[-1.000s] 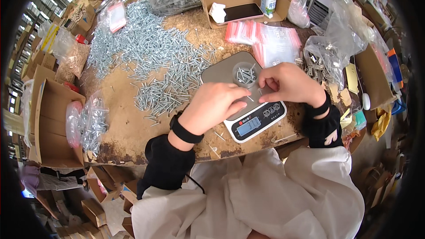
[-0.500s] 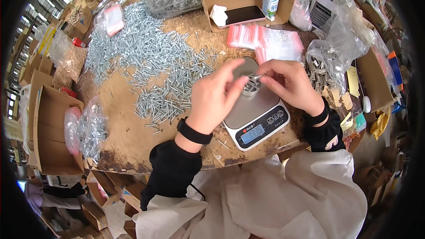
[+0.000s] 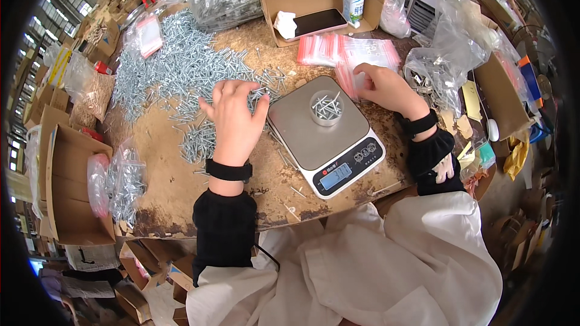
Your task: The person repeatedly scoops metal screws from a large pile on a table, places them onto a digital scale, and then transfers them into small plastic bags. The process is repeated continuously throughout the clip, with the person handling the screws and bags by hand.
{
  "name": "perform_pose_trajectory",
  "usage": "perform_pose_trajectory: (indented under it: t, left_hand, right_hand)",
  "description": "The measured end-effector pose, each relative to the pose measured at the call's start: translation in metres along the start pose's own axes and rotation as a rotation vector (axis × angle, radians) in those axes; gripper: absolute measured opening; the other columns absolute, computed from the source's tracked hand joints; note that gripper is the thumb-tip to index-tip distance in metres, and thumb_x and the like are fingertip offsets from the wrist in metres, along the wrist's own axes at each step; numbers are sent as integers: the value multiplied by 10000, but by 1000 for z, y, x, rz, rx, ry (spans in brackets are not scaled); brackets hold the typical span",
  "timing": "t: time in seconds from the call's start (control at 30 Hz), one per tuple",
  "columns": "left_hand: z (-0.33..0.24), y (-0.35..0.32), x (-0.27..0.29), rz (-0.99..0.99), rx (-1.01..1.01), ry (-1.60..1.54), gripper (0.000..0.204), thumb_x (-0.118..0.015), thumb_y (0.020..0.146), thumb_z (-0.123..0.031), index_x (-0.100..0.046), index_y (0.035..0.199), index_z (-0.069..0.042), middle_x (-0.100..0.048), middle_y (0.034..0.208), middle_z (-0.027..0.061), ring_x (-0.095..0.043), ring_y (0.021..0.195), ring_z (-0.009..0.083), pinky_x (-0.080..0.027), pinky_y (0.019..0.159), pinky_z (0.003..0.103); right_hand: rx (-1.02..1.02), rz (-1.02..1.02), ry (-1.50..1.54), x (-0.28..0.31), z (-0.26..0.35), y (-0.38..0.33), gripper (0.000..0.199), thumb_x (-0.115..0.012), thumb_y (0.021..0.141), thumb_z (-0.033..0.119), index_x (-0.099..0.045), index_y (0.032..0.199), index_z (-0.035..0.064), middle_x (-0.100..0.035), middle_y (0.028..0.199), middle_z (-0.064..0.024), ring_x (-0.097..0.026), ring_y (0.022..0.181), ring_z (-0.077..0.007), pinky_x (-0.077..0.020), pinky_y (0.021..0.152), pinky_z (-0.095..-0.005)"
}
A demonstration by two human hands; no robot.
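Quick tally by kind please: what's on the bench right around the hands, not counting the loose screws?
Digital scale: 1
Small round cup of screws on the scale: 1
Stack of red-topped zip bags: 1
Heap of loose screws: 1
Hands: 2, left hand, right hand
Total: 6

on the table (image 3: 181,199), a scale (image 3: 326,139) at centre, a small cup (image 3: 327,108) of screws on its platform. left of the scale, a spread of loose screws (image 3: 181,72), left hand (image 3: 234,119) on its near edge. right and behind, zip bags (image 3: 344,51) under right hand (image 3: 382,87). farther behind, an open box (image 3: 320,0).
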State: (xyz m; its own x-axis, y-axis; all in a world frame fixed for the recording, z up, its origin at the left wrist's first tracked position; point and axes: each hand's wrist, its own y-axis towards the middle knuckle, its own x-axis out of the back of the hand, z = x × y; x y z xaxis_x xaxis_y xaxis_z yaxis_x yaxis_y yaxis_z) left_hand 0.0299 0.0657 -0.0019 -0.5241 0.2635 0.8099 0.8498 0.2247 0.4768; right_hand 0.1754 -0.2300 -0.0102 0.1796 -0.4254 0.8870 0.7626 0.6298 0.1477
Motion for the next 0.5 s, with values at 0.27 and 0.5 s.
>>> perform_pose_trajectory:
  t: [0.27,0.5]
  left_hand:
    - [-14,-1,11,-37,-45,-103,168,-721,881,-268,-710,1006,-156,-651,1153,-14,-486,1279,256,-39,1115,744]
    - [-19,2,11,-76,-122,-215,167,-719,883,-278,-697,975,-140,-655,1082,31,-519,1222,273,-125,1102,718]
  right_hand:
    - [-6,-18,30,-5,0,2,543,-677,796,45,-558,1325,61,-649,754,-146,-655,744,-330,-506,682,-439]
    - [51,-258,27,7,20,0,542,-620,815,-22,-564,1344,76,-643,777,-128,-643,718,-311,-512,665,-413]
